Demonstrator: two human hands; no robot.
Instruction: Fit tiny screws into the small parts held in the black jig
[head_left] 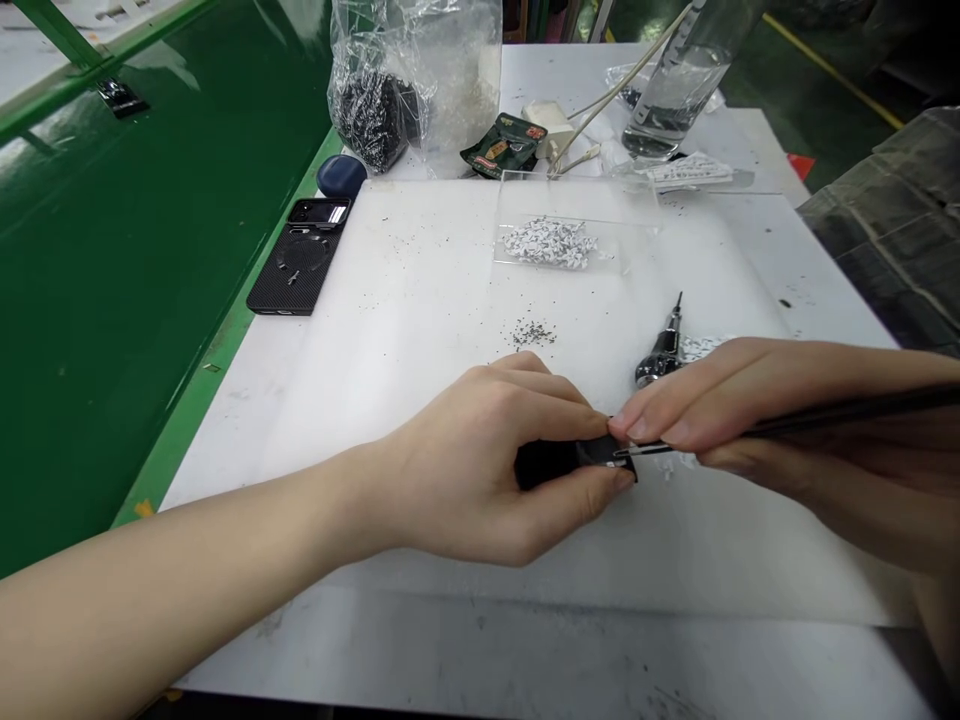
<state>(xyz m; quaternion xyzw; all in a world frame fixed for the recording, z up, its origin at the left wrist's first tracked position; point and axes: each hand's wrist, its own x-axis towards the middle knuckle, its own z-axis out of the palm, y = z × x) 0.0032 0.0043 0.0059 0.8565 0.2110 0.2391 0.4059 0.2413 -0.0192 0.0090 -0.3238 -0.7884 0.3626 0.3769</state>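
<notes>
My left hand (487, 465) grips a small black part (555, 462) between thumb and fingers, low over the white mat (420, 390). Black tweezers (810, 418) lie in my right hand (780, 420), their metal tips touching the right end of the black part. The fingertips of both hands nearly meet there. Just beyond my right hand a black screwdriver (663, 352) rests with its bit pointing away. Small white pieces (701, 347) show beside it, partly hidden by my hand. A scatter of tiny dark screws (534, 333) lies on the mat beyond my left hand.
A clear tray (611, 258) holds many white pieces. A black phone (296, 265) lies at the mat's left edge, near a dark blue case (341, 176). Plastic bags (416, 90), a green packet (504, 147), a cable (626, 85) and a bottle of clear liquid (679, 95) stand at the back.
</notes>
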